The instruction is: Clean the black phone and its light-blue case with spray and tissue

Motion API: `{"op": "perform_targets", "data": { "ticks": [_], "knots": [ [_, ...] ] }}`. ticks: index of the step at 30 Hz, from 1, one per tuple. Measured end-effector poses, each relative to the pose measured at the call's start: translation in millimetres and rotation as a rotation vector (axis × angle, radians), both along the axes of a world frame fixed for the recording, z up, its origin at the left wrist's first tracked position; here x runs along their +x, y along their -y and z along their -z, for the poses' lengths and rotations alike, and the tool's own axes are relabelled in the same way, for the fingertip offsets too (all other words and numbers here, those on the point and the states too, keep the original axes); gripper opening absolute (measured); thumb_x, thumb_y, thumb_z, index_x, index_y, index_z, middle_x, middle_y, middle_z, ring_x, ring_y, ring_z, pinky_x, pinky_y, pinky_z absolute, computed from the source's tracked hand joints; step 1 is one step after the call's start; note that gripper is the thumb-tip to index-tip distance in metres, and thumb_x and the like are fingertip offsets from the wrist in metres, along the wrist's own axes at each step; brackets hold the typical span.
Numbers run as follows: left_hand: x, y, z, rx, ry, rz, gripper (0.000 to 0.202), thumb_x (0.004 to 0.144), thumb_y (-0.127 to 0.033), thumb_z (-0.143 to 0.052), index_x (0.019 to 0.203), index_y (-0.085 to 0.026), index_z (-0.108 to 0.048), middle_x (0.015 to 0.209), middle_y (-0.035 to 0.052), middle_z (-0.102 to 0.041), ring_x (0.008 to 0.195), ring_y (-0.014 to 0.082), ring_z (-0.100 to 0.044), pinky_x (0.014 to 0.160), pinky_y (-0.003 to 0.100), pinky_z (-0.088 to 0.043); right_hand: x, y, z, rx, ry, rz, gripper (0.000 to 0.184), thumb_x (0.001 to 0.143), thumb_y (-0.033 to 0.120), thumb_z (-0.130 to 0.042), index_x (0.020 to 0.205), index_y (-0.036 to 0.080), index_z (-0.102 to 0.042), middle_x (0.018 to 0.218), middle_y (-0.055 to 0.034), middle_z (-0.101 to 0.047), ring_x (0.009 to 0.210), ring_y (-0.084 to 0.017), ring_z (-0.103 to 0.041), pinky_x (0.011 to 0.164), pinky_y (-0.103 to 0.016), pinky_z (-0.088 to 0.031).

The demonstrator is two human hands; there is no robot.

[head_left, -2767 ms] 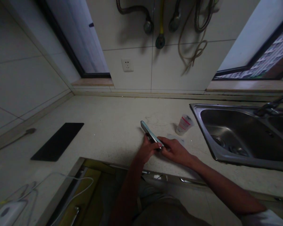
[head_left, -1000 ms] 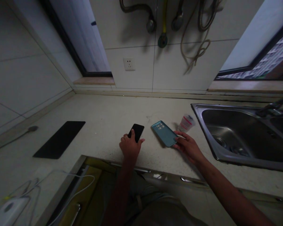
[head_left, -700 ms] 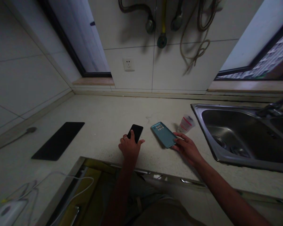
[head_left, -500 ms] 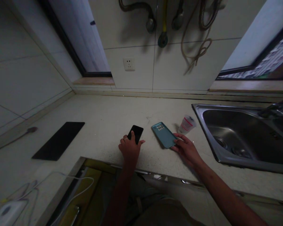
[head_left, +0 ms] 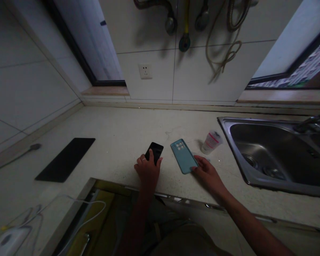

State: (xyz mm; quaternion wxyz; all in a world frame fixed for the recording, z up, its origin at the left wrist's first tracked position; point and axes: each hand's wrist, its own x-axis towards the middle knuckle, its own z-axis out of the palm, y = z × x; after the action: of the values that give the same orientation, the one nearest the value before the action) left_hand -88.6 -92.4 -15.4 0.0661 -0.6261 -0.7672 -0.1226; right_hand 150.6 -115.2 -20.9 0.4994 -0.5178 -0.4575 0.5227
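Note:
A black smartphone [head_left: 156,150] lies on the counter, its dark face up. My left hand [head_left: 148,170] is closed on its near end, thumb at the right edge and index finger resting across the face. Right of it is a teal phone case [head_left: 185,158], with camera cutouts at its far end. My right hand [head_left: 207,174] pinches the case's near right corner between thumb and fingers. Whether the case touches the counter I cannot tell. Just beyond the right hand stands a clear plastic cup [head_left: 211,143] with pink print, leaning a little in view.
A steel sink [head_left: 230,156] is set into the counter at the right. At the left lies a black flat mat [head_left: 66,159]. White cables and a white device [head_left: 9,241] sit at the lower left. Pipes and a socket [head_left: 145,71] are on the tiled wall.
My right hand has come slightly nearer to me, turning the phone case so its near end is lower in view. The left thumb has drawn in against the smartphone.

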Motion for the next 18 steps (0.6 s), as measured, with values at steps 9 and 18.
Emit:
{"op": "perform_targets", "data": {
  "ticks": [9,18],
  "knots": [
    [1.5,2.5,4.2,0.013,0.015,0.0,0.064,0.096,-0.059,-0.041,0.142,-0.017,-0.055,0.125,0.0254,-0.056,0.11,0.0377,-0.05,0.086,0.049,-0.037,9.9,16.0,-2.2,0.092,0.309,-0.11,0.045,0.079,0.04,-0.069,0.118,0.018,-0.069,0.129,-0.014,-0.068,0.116,-0.03,-0.066,0.103,-0.05,-0.05],
    [1.9,0.9,11.0,0.087,-0.024,-0.032,0.059,0.095,-0.055,-0.049,0.137,-0.015,-0.058,0.127,0.023,-0.057,0.112,0.0353,-0.051,0.086,0.047,-0.04,39.5,10.9,-37.2,0.124,0.504,-0.199,0.036,0.086,0.048,-0.063,0.11,0.024,-0.076,0.111,-0.0085,-0.076,0.098,-0.029,-0.071,0.085,-0.043,-0.057]
  ]
}}
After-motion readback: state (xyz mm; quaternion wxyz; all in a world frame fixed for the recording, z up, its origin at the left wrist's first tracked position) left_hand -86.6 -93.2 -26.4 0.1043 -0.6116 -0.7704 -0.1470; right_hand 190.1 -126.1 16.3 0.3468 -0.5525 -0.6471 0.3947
